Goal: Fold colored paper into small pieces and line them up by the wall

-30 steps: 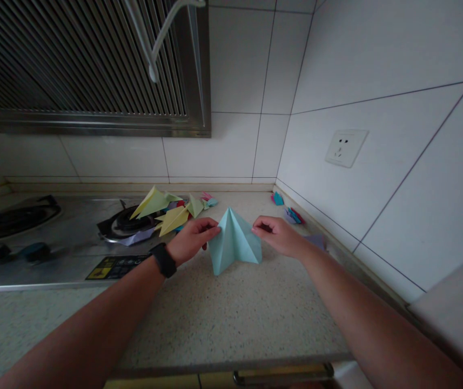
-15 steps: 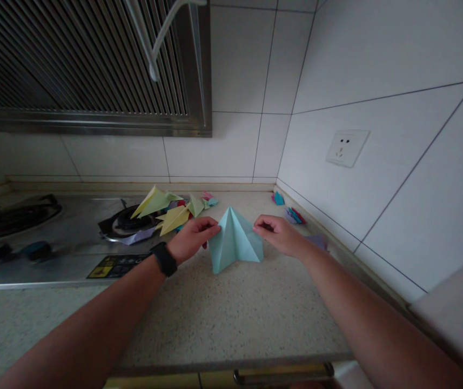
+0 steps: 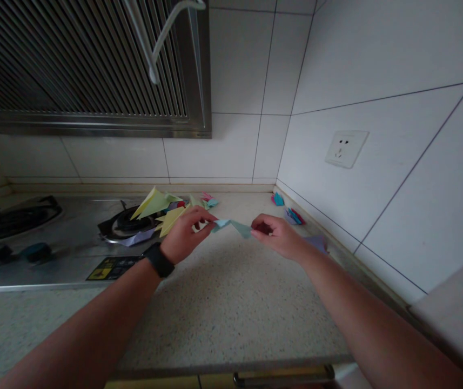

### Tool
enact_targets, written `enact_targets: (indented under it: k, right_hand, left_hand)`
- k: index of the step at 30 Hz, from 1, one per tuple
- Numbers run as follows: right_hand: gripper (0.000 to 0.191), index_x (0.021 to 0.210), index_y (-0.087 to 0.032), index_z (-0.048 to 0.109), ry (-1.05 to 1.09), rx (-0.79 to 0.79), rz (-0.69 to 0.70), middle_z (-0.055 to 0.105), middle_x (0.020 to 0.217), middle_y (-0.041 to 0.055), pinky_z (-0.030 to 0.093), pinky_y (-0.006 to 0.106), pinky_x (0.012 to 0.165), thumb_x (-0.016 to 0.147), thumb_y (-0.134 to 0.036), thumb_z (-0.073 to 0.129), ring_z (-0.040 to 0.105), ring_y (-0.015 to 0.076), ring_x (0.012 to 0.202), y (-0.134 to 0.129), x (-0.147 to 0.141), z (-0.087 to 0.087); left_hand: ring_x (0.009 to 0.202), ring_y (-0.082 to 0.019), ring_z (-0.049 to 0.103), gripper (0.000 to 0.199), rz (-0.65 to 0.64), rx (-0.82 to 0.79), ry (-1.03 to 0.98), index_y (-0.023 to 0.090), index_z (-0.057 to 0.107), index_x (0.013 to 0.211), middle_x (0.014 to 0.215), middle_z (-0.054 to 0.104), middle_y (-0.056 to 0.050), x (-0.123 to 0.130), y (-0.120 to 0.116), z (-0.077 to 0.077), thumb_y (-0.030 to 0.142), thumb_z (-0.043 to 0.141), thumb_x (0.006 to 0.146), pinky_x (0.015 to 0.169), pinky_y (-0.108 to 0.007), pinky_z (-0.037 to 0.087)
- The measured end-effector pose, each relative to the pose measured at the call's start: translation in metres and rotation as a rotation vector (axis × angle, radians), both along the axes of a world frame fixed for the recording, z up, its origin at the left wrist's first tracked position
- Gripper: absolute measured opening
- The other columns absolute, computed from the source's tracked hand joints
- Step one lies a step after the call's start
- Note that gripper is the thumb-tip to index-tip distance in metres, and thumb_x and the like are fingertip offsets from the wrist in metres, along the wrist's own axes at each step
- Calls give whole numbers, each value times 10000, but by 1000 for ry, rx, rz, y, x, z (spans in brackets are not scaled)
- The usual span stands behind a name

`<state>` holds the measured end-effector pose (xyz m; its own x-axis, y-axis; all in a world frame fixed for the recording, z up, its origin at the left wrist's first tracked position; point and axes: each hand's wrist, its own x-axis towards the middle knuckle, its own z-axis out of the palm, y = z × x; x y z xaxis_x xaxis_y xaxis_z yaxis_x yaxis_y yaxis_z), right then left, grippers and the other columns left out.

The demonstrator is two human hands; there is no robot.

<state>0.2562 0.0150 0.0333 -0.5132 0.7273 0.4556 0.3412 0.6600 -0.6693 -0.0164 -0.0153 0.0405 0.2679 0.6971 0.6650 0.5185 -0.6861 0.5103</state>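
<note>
A folded sheet of light blue paper (image 3: 240, 229) is stretched between my hands above the counter, seen nearly edge-on with a raised crease in the middle. My left hand (image 3: 186, 232), with a black watch (image 3: 159, 260) on its wrist, pinches the left end between thumb and fingers. On the opposite side, my right hand (image 3: 276, 233) pinches the right end. Behind my left hand lie yellow folded papers (image 3: 169, 220), partly covered by it. A purple paper (image 3: 317, 243) lies just past my right forearm.
Left of the speckled counter (image 3: 231, 319) is a gas stove (image 3: 73, 227), with folded papers over one burner (image 3: 128, 219). A range hood (image 3: 93, 124) hangs above. Small colored paper pieces (image 3: 294, 216) lie by the right wall, below a socket (image 3: 347, 148).
The light blue paper has tipped from standing upright with its faces showing to nearly edge-on. Both hands keep their pinch; the left has shifted slightly left.
</note>
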Motion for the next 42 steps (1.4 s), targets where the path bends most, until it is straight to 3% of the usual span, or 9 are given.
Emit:
enact_targets:
  k: [3, 7, 12, 15, 18, 22, 25, 35, 42]
  right_hand:
    - [128, 868, -182, 622, -50, -34, 31, 563, 715, -7, 381, 235, 582, 818, -299, 612, 488, 113, 633, 0, 0, -3]
    - [181, 868, -177, 657, -243, -152, 133, 571, 679, -15, 376, 225, 556, 777, -333, 668, 493, 107, 608, -3, 1, -7]
    - [205, 876, -174, 657, -251, -154, 123, 621, 740, 7, 407, 236, 598, 840, -368, 601, 529, 117, 656, -2, 2, -5]
    - [174, 907, -177, 645, -225, -50, 30, 624, 759, 14, 410, 244, 597, 862, -328, 571, 530, 122, 656, 2, 3, -4]
    - [167, 979, -185, 637, -235, 95, -35, 629, 867, 39, 434, 260, 639, 839, -267, 596, 540, 131, 702, 5, 2, -7]
    - [397, 1186, -222, 574, -225, 214, -26, 594, 1112, 79, 463, 321, 829, 795, -193, 641, 561, 168, 912, 5, -6, -14]
    - [480, 1256, -250, 538, -251, 205, 35, 579, 1157, 81, 446, 357, 917, 794, -173, 641, 550, 190, 1019, 4, -13, -18]
    - [345, 1168, -222, 572, -200, 93, 37, 554, 1107, 65, 494, 258, 682, 827, -179, 596, 580, 98, 724, 8, -7, -20]
    - [209, 1026, -190, 638, -153, -21, 50, 644, 939, 45, 473, 233, 635, 821, -223, 612, 589, 110, 720, 12, -7, -22]
  left_hand:
    - [881, -175, 532, 139, 35, 132, 213, 215, 703, 927, 925, 579, -52, -3, -1, 2, 192, 593, 846, 775, -308, 445]
    - [883, -182, 529, 174, -41, 127, 499, 231, 705, 949, 907, 580, -42, -7, 1, -4, 163, 607, 821, 823, -328, 427]
    - [904, -175, 546, 234, -71, 70, 594, 222, 682, 1002, 930, 607, -46, -7, 0, -7, 141, 520, 855, 846, -311, 415]
    - [810, -158, 567, 211, -71, -19, 617, 218, 681, 984, 854, 634, -32, -4, -3, -4, 280, 494, 907, 759, -281, 414]
    - [643, -133, 556, 338, -59, -166, 688, 224, 696, 886, 722, 634, -7, -1, -6, -2, 487, 484, 901, 588, -247, 355]
    - [599, -135, 569, 399, -55, -245, 757, 246, 706, 820, 663, 640, 10, 5, -10, -4, 609, 538, 817, 529, -242, 290]
    - [603, -150, 587, 393, -45, -259, 779, 259, 705, 811, 662, 652, 13, 10, -12, -8, 629, 584, 764, 520, -245, 282]
    - [626, -145, 594, 221, -38, -292, 771, 233, 667, 844, 704, 674, 7, 5, -5, -14, 433, 584, 800, 536, -245, 295]
    - [685, -172, 609, 210, -46, -223, 801, 239, 654, 853, 763, 683, -10, 4, -5, -15, 428, 567, 816, 563, -262, 327]
